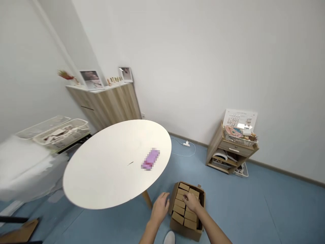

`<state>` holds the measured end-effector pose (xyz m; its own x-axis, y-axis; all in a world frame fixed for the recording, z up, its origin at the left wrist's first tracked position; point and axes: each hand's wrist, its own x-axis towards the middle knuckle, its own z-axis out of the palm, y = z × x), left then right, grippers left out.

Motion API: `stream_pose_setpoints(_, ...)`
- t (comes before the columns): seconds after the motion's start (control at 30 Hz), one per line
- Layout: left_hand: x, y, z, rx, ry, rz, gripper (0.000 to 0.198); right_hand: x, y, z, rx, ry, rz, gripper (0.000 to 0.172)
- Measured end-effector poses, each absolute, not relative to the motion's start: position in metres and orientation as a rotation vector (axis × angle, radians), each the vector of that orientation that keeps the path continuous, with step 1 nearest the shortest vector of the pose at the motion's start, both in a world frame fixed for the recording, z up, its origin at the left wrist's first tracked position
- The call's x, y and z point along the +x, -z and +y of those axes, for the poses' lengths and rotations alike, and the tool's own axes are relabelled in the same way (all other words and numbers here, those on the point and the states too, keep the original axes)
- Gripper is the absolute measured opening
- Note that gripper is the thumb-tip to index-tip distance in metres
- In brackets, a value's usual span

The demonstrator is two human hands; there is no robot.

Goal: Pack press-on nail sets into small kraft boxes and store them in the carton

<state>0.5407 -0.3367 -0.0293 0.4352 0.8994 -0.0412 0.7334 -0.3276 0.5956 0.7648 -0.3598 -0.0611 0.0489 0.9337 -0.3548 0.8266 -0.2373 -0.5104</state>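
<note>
An open cardboard carton point(186, 232) stands on the floor, packed with several small brown cardboard boxes point(179, 209). My right hand point(192, 202) is over the packed boxes, its fingers curled together at their tops. What is between those fingertips, if anything, is hidden. Beside the carton's left wall is my left hand point(159, 207), its thumb and fingers apart, holding nothing.
A round white table point(109, 162) stands left of the carton, with a blurred-out purple item point(151, 158) on it. My shoe point(169, 238) is just in front of the carton. A small wooden cabinet point(223, 152) is by the wall, near a white cable plug point(186, 144).
</note>
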Motion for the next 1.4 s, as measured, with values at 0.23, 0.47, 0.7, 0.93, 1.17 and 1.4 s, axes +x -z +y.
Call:
stream_pose_setpoints(0.23, 0.404, -0.008, -0.353, 2.023, -0.185, 1.831, 0.052, 0.663, -0.026, -0.355, -1.751, -1.039, -1.911, 0.029)
stream_pose_setpoints(0.47, 0.280, -0.028, -0.360, 1.837, -0.144, 2.026, 0.055, 0.529, -0.026, -0.339, -1.536, -1.037, -2.056, 0.035)
stream_pose_setpoints(0.7, 0.138, -0.044, -0.343, 1.642, -0.166, 1.818, 0.055, 0.392, -0.017, -0.273, -1.571, -1.075, -2.059, 0.040)
stream_pose_setpoints(0.93, 0.015, -0.078, -0.304, 1.632, -0.401, 1.876, 0.045, 0.259, -0.036, -0.204, -1.467, -1.207, -2.114, 0.033)
stream_pose_setpoints(1.17, -0.071, -0.096, -0.240, 1.647, -0.838, 1.923, 0.038, 0.154, -0.060, -0.118, -1.305, -1.230, -2.125, 0.035)
stream_pose_setpoints(1.4, -0.164, -0.082, -0.156, 1.635, -0.873, 1.951, 0.038, 0.071, -0.040, -0.014, -1.276, -1.229, -2.083, 0.035)
